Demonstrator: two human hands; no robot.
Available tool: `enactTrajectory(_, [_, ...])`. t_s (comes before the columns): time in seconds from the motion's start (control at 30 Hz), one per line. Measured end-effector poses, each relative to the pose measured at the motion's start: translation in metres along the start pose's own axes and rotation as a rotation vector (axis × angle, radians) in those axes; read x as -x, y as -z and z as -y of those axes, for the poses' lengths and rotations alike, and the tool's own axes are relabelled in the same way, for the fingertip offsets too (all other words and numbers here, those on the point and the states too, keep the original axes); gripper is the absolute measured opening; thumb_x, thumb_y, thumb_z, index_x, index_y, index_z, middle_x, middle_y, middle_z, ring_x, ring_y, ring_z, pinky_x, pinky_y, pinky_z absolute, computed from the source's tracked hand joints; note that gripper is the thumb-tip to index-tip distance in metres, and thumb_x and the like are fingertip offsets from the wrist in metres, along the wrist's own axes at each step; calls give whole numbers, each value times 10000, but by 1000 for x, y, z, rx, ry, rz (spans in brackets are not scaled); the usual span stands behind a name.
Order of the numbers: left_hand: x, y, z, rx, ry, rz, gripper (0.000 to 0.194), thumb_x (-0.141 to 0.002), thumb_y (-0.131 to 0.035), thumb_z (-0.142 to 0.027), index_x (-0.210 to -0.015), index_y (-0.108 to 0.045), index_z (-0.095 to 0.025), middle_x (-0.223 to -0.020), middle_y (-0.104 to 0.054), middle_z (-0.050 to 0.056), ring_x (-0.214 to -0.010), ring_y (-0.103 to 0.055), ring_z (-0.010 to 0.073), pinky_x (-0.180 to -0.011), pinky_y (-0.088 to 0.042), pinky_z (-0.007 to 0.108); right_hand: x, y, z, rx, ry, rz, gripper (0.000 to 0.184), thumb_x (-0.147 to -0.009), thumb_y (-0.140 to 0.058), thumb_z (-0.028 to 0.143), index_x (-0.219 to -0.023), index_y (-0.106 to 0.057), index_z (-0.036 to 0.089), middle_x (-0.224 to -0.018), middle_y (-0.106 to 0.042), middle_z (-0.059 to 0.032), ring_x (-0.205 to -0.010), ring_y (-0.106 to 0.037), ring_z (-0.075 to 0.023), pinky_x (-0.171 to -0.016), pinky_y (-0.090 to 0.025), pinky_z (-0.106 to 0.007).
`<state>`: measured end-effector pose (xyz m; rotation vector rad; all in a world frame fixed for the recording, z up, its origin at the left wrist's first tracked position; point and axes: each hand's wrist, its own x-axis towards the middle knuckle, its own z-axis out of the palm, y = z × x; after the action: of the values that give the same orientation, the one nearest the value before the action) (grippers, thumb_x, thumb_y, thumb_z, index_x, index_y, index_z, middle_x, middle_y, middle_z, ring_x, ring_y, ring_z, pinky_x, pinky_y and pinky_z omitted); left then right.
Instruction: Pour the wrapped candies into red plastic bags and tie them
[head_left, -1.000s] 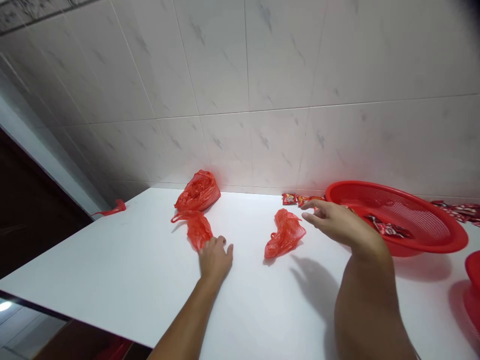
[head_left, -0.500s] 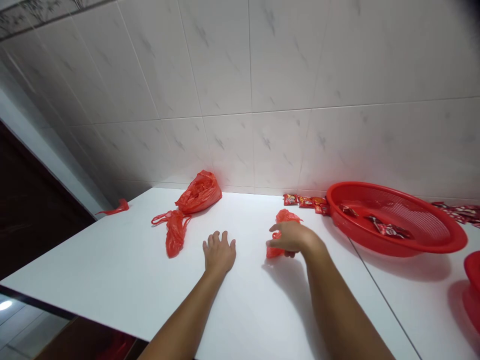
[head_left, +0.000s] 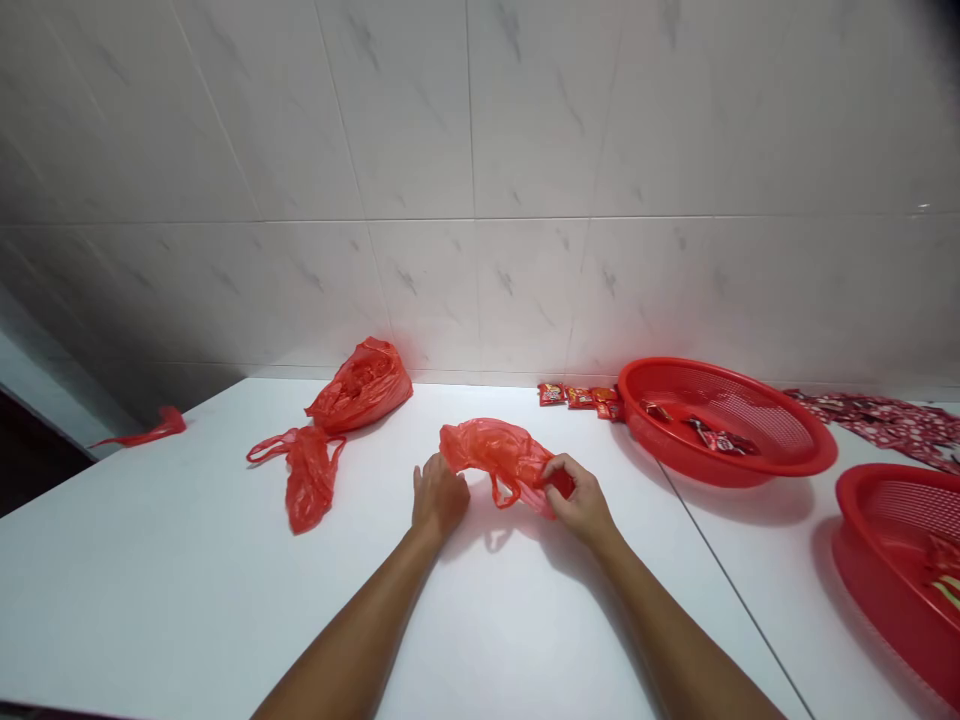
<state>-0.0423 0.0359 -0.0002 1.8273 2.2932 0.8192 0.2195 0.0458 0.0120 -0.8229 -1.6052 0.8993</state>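
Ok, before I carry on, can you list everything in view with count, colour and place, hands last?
Thin plastic bag: one, red, between the hands
Limp plastic bag with handles: one, red, left on table
Bulky plastic bag: one, red, by wall, behind the limp one
Plastic strip: one, red, far left edge
Small wrapped packets: several, red, by wall
Perforated plastic baskets: two, red, right, contents uncountable
Patterned wrapped pieces: uncountable, red-and-white, far right
Smooth table: white, beneath
Tiled wall: one, grey-white, behind
Left hand, right hand: bare, centre
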Motion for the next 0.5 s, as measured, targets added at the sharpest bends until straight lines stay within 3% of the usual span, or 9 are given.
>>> enactTrajectory(0.07, [0,5,3,162,-56,27,674,-928,-561,-194,-1556,-323,-244,-1446,-583,150,-1377,-548,284,-1211,-369,518,-2,3,-7,-97,-112,-35,208,-772,-585,208,-971,-646,221,-959,-681,-21,-850,-628,-198,-763,-488,-302])
enactTrajectory(0.13, [0,11,4,489,-116,74,821,-908,-634,-253,-1600,-191,-278,-1496,-537,143,-1377,-557,261,-1164,-441,456,-4,7,-11,-179,-216,-51,266,-785,-613,234,-1042,-679,217,-1043,-709,-43,-904,-660,-212,-789,-514,-313])
enactTrajectory(0.23, [6,20,-1,1081,-145,222,939,-875,-707,-295,-1615,-133,-354,-1521,-512,128,-1328,-594,286,-1106,-489,487,-4,10,-10,-262,-272,-18,335,-823,-647,265,-1149,-709,222,-1185,-733,-69,-1069,-691,-245,-928,-540,-359])
enactTrajectory(0.37, [18,24,-18,1413,-60,392,892,-831,-769,-340,-1581,-286,-333,-1419,-612,107,-1204,-659,302,-1026,-538,495,-2,10,-4,-227,-245,73,386,-921,-590,283,-1290,-701,264,-1375,-695,-61,-1269,-650,-251,-1090,-505,-407])
enactTrajectory(0.5, [19,21,-25,1263,72,361,491,-838,-798,-362,-1266,-611,-209,-1181,-724,101,-1010,-703,270,-876,-566,395,-2,16,-10,124,-152,156,512,-927,-505,187,-1406,-651,292,-1421,-672,-42,-1331,-617,-237,-1168,-461,-453])
